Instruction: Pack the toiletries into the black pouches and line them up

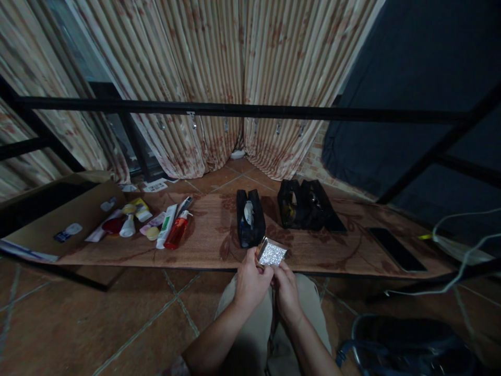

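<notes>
Above my lap, at the bench's front edge, my left hand (251,278) grips the left side of a small square case with a sparkling silver glitter face (273,253). My right hand (287,290) is closed on the lower edge of the same case. Just beyond my hands lies an open black pouch (259,222) with a whitish item (248,213) and other things inside, too dark to name. Farther right stands a second open black pouch (313,209) in two halves, its contents also dim.
On the bench (211,240), to the left, lie a red pump bottle (177,232), a white-and-green tube (167,225) and several small toiletries. A cardboard box (70,219) stands at the far left. To the right are a black phone (397,249) and a white cable (462,269).
</notes>
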Demonstrator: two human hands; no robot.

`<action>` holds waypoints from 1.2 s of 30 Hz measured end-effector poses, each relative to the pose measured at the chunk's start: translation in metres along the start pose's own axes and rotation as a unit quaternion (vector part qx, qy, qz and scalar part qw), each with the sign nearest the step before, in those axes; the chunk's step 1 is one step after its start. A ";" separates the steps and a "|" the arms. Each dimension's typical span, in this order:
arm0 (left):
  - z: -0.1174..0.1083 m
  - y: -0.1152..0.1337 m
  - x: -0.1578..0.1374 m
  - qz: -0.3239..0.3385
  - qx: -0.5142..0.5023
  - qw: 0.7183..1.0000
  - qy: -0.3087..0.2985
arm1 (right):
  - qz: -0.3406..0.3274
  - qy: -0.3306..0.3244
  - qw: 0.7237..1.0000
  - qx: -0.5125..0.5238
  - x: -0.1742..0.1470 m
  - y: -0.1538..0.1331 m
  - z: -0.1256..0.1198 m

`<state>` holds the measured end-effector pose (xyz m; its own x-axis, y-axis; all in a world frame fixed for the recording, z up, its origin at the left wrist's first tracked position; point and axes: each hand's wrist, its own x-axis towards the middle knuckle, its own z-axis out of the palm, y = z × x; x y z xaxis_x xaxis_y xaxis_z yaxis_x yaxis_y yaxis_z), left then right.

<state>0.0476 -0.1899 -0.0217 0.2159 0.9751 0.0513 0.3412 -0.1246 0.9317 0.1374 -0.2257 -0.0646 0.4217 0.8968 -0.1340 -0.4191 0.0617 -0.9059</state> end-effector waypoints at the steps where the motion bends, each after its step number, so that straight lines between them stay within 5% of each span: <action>1: 0.000 0.000 0.000 -0.003 0.001 1.000 0.000 | 0.001 -0.004 1.000 0.004 0.000 0.000 0.000; 36: -0.003 0.001 -0.001 0.027 0.025 0.999 0.001 | -0.023 -0.004 1.000 -0.011 0.000 0.000 0.001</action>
<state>0.0448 -0.1908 -0.0194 0.2330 0.9671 0.1022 0.3747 -0.1862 0.9082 0.1362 -0.2254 -0.0639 0.4343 0.8963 -0.0896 -0.3821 0.0932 -0.9194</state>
